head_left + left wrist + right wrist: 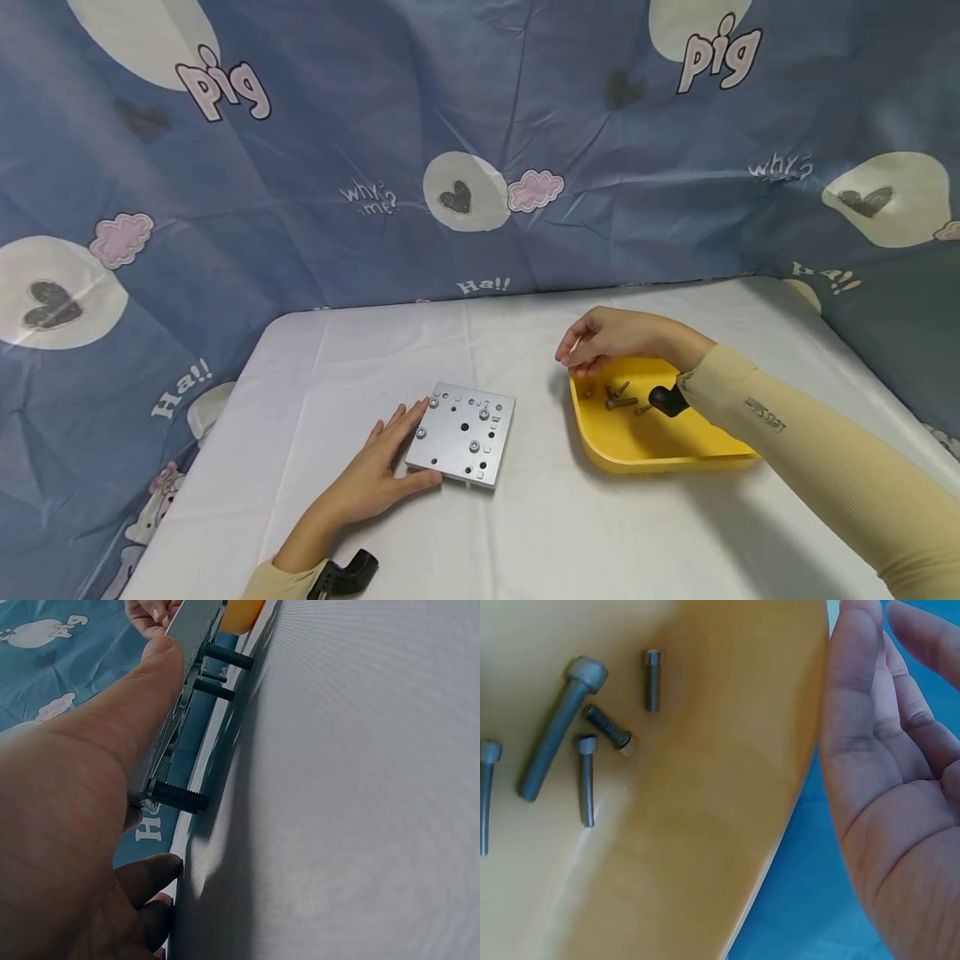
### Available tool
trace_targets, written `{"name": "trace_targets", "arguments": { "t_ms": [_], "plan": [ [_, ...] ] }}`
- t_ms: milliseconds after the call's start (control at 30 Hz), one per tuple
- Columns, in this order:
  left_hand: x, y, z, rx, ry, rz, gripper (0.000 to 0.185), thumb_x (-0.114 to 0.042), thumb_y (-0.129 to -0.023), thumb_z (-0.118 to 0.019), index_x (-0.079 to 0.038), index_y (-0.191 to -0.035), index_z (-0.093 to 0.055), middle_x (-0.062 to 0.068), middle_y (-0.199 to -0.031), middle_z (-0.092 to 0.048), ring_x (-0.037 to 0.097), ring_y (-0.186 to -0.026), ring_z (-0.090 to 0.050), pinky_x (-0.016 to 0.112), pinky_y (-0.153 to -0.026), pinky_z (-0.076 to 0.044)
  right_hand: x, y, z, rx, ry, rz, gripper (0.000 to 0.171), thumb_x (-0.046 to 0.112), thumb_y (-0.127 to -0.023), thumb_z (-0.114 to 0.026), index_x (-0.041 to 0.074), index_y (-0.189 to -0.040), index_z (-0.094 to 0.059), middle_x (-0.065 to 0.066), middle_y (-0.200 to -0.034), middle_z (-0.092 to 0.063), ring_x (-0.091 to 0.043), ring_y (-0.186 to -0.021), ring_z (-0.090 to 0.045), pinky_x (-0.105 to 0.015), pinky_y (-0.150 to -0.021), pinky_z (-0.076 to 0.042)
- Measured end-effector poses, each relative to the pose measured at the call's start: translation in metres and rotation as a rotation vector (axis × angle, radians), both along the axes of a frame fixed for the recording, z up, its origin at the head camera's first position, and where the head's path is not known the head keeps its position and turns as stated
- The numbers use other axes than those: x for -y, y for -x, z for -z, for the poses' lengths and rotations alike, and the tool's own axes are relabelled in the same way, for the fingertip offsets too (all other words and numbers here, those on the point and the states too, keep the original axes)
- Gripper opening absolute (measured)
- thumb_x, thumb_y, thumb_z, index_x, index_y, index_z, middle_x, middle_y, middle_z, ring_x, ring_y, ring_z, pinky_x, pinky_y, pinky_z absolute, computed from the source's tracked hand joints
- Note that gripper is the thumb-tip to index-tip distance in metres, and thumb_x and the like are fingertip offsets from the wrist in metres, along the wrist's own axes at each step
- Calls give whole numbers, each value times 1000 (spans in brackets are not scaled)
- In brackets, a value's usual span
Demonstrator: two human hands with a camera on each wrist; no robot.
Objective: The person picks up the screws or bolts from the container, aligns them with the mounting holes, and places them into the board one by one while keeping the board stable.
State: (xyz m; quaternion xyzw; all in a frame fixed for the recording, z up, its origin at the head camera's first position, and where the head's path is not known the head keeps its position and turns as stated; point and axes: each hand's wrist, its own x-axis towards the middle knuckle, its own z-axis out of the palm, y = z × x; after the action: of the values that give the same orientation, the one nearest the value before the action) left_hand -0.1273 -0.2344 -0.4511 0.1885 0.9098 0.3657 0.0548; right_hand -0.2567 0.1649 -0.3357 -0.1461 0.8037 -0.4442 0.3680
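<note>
A square silver metal plate (457,454) with drilled holes lies on the table, several socket-head bolts standing in it. In the left wrist view, threaded bolt shanks (178,796) stick out from its underside. My left hand (378,479) is at the plate's left side, thumb along the near edge and straight index finger along the left edge. My right hand (603,337) is over the yellow tray's left rim, fingers loosely bent, with nothing visible in them. Inside the yellow tray (660,462) lie loose bolts, among them a large socket-head bolt (559,735) and a short bolt (653,681).
A white cloth (330,367) covers the table. Behind it hangs a blue printed curtain (360,258). The tray stands right of the plate, with a stretch of white cloth between them. My right sleeve (810,450) passes over the tray's right part.
</note>
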Motion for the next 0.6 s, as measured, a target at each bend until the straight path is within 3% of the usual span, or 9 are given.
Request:
{"name": "trace_targets", "arguments": {
  "t_ms": [200,600],
  "plan": [
    [1,-3,0,-4,12,-4,102,-51,-89,-84,-25,-171,-30,9,-176,-34,44,-166,-21,70,-134,-5,-7,-2,1,1,-18,10,32,13,-104,-71,-10,-126,-67,-7,-100,-80,-11,-85,-71,-24,-84,-65],
    [-3,-2,-3,2,12,-8,102,-51,-89,-85,-24,-171,-31,8,-176,-34,44,-166,-21,69,-135,-5,-24,-8,2,0,-9,31,30,14,-105,-70,-7,-126,-70,-10,-105,-77,-13,-88,-70,-28,-88,-66]
  ]
}}
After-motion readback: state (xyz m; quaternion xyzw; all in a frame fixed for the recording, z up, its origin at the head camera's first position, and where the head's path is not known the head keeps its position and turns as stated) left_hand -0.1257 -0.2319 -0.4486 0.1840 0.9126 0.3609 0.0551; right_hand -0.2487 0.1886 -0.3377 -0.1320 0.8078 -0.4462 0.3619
